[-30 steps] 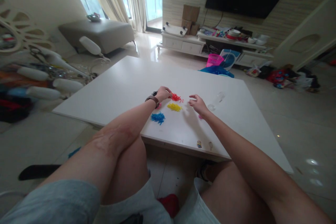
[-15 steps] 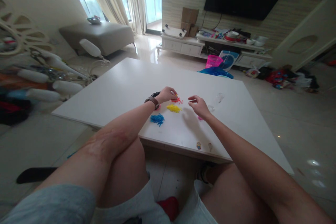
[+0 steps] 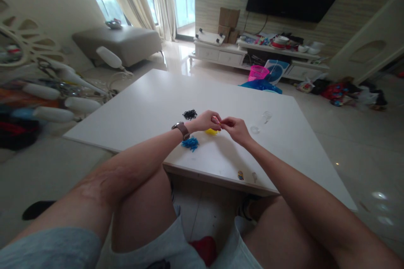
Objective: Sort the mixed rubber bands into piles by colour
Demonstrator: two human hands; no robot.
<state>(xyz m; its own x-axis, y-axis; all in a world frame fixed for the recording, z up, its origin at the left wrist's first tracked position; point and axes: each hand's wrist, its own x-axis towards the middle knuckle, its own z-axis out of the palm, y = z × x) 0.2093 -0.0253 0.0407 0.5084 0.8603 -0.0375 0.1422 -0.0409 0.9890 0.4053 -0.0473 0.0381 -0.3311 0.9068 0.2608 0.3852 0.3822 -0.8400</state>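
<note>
Above the white table point(image 3: 176, 96), my left hand point(image 3: 208, 121) and my right hand point(image 3: 234, 128) meet fingertip to fingertip, both pinched. Something tiny sits between the fingers, too small to make out. A yellow pile of small bands point(image 3: 212, 132) lies just below my left hand, partly covered by it. Nearer my left wrist is a blue pile point(image 3: 190, 143), and beyond the wrist a black pile point(image 3: 190, 114). The red pile is mostly hidden behind my left hand.
Clear plastic pieces point(image 3: 255, 129) lie right of my right hand. A small minion figure point(image 3: 240, 175) is by the front edge, beside another small item point(image 3: 254, 176). A pink basket point(image 3: 258, 72) stands beyond the table.
My right hand has moved left and closed its fingers. My left hand has shifted right and slightly down, uncovering the black pile and covering the red one. The hands now meet.
</note>
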